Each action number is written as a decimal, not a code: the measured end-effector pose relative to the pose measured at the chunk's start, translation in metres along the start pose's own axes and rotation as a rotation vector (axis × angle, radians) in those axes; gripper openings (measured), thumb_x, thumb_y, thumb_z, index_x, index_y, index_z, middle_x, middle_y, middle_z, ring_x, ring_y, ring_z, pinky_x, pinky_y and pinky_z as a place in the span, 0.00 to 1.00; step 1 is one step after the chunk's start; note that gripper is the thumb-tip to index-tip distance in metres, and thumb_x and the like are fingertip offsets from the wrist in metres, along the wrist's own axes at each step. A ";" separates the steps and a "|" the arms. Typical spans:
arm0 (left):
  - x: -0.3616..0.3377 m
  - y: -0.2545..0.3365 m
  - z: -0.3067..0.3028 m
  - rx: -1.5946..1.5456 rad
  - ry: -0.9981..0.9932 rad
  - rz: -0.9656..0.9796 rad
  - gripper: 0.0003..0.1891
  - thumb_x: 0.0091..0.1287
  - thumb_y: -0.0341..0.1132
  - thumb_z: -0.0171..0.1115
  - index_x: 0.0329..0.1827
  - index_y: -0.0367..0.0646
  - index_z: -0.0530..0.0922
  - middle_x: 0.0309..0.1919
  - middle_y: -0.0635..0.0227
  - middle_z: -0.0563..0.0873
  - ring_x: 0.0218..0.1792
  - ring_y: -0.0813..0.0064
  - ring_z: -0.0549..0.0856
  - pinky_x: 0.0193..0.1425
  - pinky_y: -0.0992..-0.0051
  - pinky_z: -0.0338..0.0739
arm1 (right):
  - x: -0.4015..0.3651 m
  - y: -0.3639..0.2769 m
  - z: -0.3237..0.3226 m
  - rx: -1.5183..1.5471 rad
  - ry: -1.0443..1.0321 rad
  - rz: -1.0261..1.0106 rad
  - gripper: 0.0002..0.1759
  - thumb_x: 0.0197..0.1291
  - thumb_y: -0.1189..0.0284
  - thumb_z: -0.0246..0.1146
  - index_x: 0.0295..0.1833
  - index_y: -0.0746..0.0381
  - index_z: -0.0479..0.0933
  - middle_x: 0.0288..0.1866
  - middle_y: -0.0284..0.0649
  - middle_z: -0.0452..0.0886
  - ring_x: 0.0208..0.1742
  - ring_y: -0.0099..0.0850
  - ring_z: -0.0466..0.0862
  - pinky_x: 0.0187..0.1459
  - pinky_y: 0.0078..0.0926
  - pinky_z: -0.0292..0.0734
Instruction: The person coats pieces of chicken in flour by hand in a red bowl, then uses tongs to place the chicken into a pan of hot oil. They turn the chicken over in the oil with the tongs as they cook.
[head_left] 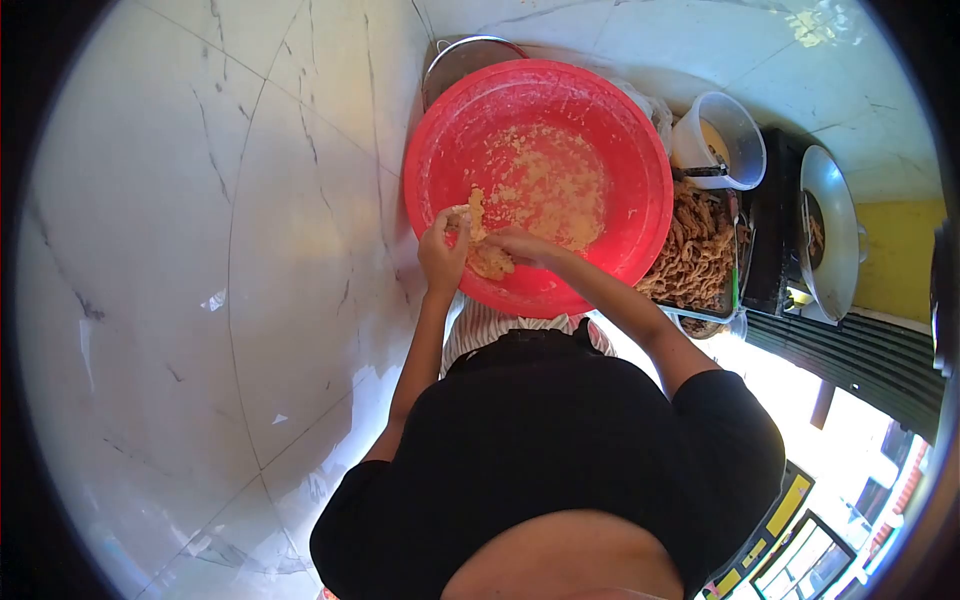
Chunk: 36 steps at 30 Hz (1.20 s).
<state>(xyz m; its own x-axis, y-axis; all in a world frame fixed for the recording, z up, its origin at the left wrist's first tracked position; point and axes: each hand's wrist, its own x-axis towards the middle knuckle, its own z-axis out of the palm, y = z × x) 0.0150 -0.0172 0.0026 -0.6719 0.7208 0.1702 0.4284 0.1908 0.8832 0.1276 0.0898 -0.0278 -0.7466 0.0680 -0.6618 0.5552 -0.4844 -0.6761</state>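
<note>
Black shirt (540,430) occupies the foreground of the head view. Beyond it, the left grip (446,245) pinches a coated strip (476,211) over the near-left part of the red tub (455,140); the right grip (520,246) lies just beside, above a pale lump (492,264), its closure indiscernible. Brown pieces (695,245) are heaped right of both grips. A slackened pinch could drop the strip or shed its coating. Long axis: roughly fore-and-aft, free end pointing away from the shirt.

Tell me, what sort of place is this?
Probably a kitchen or food stall: yellowish crumbs lie in a red basin, brown, fried-looking strips are heaped beside it, and a wok stands farther right.
</note>
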 end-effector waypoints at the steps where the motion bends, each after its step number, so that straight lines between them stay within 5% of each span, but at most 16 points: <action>1: 0.002 0.000 0.000 -0.036 -0.044 -0.024 0.11 0.61 0.37 0.57 0.43 0.42 0.76 0.33 0.63 0.81 0.36 0.72 0.81 0.41 0.76 0.73 | -0.004 -0.002 -0.004 0.180 -0.009 -0.011 0.29 0.56 0.67 0.58 0.62 0.63 0.59 0.51 0.37 0.73 0.48 0.26 0.75 0.49 0.26 0.70; 5: 0.006 -0.002 0.018 -0.250 -0.071 -0.106 0.16 0.62 0.39 0.56 0.48 0.39 0.72 0.42 0.62 0.78 0.43 0.73 0.78 0.46 0.76 0.72 | -0.038 -0.013 -0.018 0.251 -0.015 -0.173 0.30 0.58 0.71 0.56 0.65 0.60 0.55 0.49 0.35 0.74 0.45 0.24 0.75 0.44 0.24 0.71; 7: 0.007 -0.019 0.038 -0.405 -0.149 -0.164 0.18 0.64 0.41 0.55 0.51 0.36 0.70 0.47 0.62 0.74 0.46 0.75 0.75 0.48 0.77 0.71 | -0.035 -0.003 -0.030 0.151 -0.005 -0.423 0.33 0.58 0.74 0.55 0.67 0.60 0.50 0.48 0.36 0.73 0.42 0.22 0.74 0.39 0.20 0.71; 13: 0.005 -0.002 0.071 -0.741 -0.520 -0.260 0.15 0.65 0.37 0.54 0.49 0.35 0.71 0.39 0.69 0.78 0.38 0.84 0.76 0.41 0.83 0.71 | -0.063 -0.004 -0.024 -0.021 0.333 -0.616 0.40 0.55 0.73 0.60 0.69 0.59 0.44 0.47 0.40 0.72 0.36 0.21 0.74 0.35 0.18 0.71; 17: 0.014 0.016 0.073 -0.770 -0.525 -0.369 0.14 0.64 0.34 0.55 0.48 0.35 0.72 0.34 0.71 0.79 0.35 0.86 0.77 0.37 0.85 0.72 | -0.074 0.005 -0.033 0.025 0.357 -0.501 0.47 0.52 0.67 0.64 0.69 0.59 0.41 0.49 0.44 0.72 0.40 0.25 0.76 0.36 0.21 0.72; 19: 0.017 0.035 0.067 -0.662 -0.369 -0.432 0.14 0.63 0.33 0.56 0.48 0.35 0.72 0.34 0.71 0.80 0.34 0.86 0.77 0.36 0.85 0.72 | -0.075 0.018 -0.044 -0.427 0.603 -0.570 0.30 0.49 0.64 0.66 0.56 0.65 0.67 0.37 0.42 0.79 0.31 0.29 0.80 0.33 0.23 0.74; 22: 0.020 0.024 0.074 -0.678 -0.322 -0.440 0.15 0.62 0.32 0.58 0.49 0.36 0.72 0.35 0.70 0.80 0.33 0.85 0.78 0.36 0.84 0.72 | -0.079 0.024 -0.068 -0.575 0.660 -0.451 0.21 0.50 0.64 0.64 0.47 0.65 0.75 0.33 0.42 0.80 0.34 0.28 0.81 0.33 0.26 0.73; 25: 0.022 0.016 0.074 -0.597 -0.381 -0.388 0.17 0.62 0.32 0.58 0.52 0.36 0.71 0.37 0.70 0.80 0.35 0.85 0.78 0.36 0.84 0.73 | -0.080 0.028 -0.080 -0.501 0.736 -0.508 0.13 0.52 0.66 0.62 0.33 0.66 0.79 0.24 0.40 0.79 0.28 0.27 0.80 0.30 0.26 0.73; 32: 0.022 0.035 0.085 -0.639 -0.362 -0.522 0.18 0.61 0.35 0.59 0.53 0.38 0.70 0.37 0.70 0.80 0.35 0.84 0.79 0.37 0.86 0.73 | -0.068 0.037 -0.087 -0.339 0.702 -0.696 0.15 0.55 0.65 0.58 0.39 0.67 0.77 0.26 0.41 0.79 0.26 0.24 0.78 0.28 0.25 0.72; 36: 0.023 0.046 0.094 -0.704 -0.382 -0.547 0.22 0.61 0.39 0.59 0.56 0.39 0.68 0.41 0.70 0.78 0.39 0.80 0.78 0.41 0.79 0.75 | -0.080 0.026 -0.056 -0.132 0.463 -0.625 0.15 0.57 0.66 0.57 0.39 0.69 0.76 0.25 0.39 0.78 0.26 0.21 0.76 0.27 0.23 0.71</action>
<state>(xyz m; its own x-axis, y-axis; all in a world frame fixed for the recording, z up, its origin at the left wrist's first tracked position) 0.0759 0.0713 0.0060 -0.3760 0.8427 -0.3854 -0.4285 0.2107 0.8786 0.2225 0.1205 -0.0103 -0.7224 0.6636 -0.1942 0.1433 -0.1312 -0.9810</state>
